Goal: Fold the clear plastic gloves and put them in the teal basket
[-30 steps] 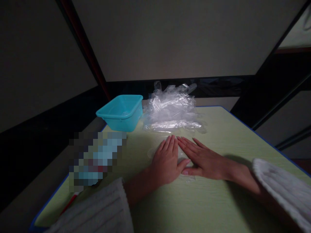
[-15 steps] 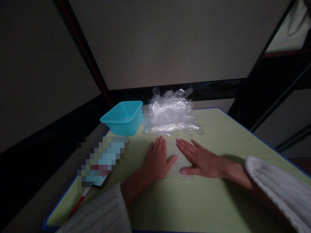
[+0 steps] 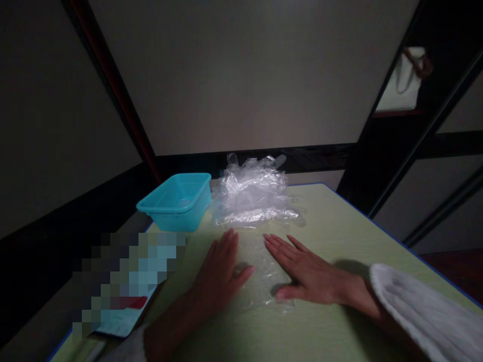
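Note:
A clear disposable plastic glove (image 3: 260,289) lies flat on the table between my hands, its outline faint against the pale green top. My left hand (image 3: 219,274) rests palm down at its left side, fingers stretched forward and thumb out over the film. On the opposite side, my right hand (image 3: 304,269) lies flat with fingers spread, thumb and fingertips touching the plastic. Just beyond my fingertips is a loose, shiny pile of similar clear gloves (image 3: 254,193).
A turquoise plastic basin (image 3: 179,203) stands at the table's far left. Nearer me on the left lies a flat light-blue packet or card (image 3: 121,322), mostly pixelated. The table (image 3: 320,211) has a blue edge and meets a panelled wall. A white bag (image 3: 405,85) is at the upper right.
The view has shifted, so everything sits lower and further left. My hands are slightly further apart, the left one having slid outward, with more of the flat glove showing between them.

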Available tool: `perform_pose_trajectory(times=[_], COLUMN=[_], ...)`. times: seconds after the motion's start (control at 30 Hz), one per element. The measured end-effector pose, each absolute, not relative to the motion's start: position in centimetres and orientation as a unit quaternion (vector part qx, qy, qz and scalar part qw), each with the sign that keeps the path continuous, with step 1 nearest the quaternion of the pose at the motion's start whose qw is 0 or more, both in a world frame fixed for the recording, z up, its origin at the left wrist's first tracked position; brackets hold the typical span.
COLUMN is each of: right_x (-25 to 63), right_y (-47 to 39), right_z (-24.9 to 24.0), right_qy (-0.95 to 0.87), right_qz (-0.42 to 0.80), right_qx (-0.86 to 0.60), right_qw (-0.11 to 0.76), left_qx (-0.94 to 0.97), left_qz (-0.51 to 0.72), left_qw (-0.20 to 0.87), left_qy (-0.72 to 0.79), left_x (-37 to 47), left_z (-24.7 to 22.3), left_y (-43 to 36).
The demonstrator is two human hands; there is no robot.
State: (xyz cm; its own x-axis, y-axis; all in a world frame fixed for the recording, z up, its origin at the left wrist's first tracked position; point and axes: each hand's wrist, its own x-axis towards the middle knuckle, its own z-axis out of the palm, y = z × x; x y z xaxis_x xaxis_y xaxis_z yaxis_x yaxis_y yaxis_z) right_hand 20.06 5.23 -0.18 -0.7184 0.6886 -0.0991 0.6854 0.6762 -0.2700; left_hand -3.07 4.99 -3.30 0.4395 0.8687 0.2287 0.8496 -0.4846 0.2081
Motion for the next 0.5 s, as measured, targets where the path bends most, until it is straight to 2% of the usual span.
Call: perform_pose_trajectory(times=[0.1,0.27,0.5], right_x=[20.4,21.1,20.7], right_y=[5.3,5.4,4.0], right_z=[0.0,1.2,2.9], right_qy=[-0.910,-0.919,-0.951], right_qz=[0.167,0.182,0.178], right_qx=[-0.378,-0.337,-0.222], right_qw=[0.004,0.093,0.120], left_qx=[0.830,0.794,0.775], left_qz=[0.254,0.359,0.329], left_qw=[0.066,0.155,0.348], left_qy=[0.493,0.466,0.413], left_x=[-3.4,-2.9,-2.0], left_z=[-3.2,-1.9,-0.9], left_y=[4.8,4.3,3.6])
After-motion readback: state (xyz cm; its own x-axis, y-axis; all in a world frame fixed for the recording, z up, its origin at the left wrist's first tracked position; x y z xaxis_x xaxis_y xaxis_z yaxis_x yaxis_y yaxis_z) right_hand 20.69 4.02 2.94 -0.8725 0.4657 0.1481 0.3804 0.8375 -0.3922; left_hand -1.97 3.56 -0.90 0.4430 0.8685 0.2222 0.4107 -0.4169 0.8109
